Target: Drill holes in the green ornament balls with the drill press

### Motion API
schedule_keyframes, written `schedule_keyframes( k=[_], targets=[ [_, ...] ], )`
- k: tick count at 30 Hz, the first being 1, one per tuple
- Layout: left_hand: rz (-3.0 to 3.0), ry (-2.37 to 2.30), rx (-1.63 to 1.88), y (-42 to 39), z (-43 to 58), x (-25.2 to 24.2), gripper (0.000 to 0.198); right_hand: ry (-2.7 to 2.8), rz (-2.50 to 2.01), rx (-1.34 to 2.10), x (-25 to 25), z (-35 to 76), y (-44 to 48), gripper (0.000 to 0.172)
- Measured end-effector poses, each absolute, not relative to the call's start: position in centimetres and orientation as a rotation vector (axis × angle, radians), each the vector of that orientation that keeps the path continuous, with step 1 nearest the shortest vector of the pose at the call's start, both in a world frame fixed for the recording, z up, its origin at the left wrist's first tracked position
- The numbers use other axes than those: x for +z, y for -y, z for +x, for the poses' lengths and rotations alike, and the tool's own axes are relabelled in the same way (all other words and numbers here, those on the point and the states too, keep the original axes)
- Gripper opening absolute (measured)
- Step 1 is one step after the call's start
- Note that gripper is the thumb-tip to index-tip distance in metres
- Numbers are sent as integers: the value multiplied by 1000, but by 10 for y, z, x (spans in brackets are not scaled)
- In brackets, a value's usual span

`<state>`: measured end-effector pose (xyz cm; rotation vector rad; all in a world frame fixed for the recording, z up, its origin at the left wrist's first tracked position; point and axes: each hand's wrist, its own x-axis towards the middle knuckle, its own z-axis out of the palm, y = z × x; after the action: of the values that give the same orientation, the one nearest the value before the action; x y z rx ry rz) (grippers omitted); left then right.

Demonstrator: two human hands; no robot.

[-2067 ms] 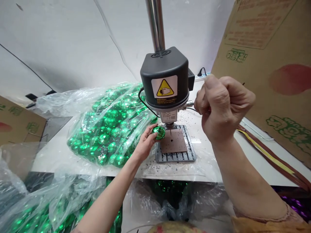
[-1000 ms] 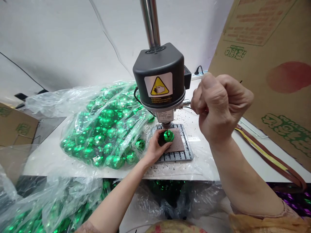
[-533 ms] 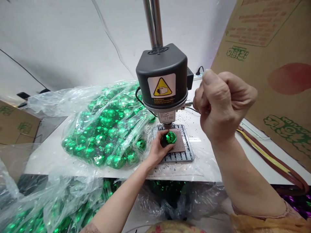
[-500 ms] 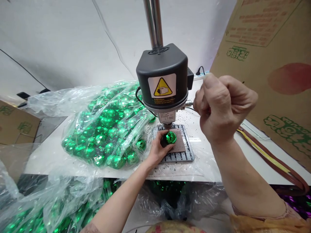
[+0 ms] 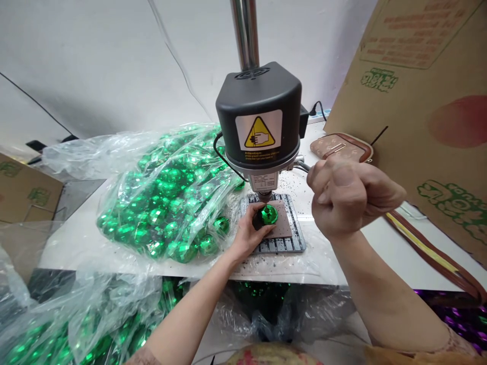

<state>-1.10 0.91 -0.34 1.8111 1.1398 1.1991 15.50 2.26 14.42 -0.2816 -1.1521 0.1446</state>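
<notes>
Green faceted bauble sitting over brown square board, directly under drill-press chuck. Left hand holding bauble's left side in half-curled, C-shaped grip. Right hand making tight fist round metal lever (far end hidden inside). Bagged green baubles lying near left hand.

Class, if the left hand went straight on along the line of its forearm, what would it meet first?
The left hand holds the green ball between thumb and fingers, so that comes first. Beyond, the way seems to run across the brown board, though depth is unclear.
</notes>
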Motion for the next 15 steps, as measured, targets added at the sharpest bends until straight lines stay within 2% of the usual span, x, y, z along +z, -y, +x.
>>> schedule_keyframes(
  k=[15],
  targets=[
    [1810, -1130, 1216, -9, -10, -2, 47, 1229, -169, 57, 132, 158, -27, 49]
  ],
)
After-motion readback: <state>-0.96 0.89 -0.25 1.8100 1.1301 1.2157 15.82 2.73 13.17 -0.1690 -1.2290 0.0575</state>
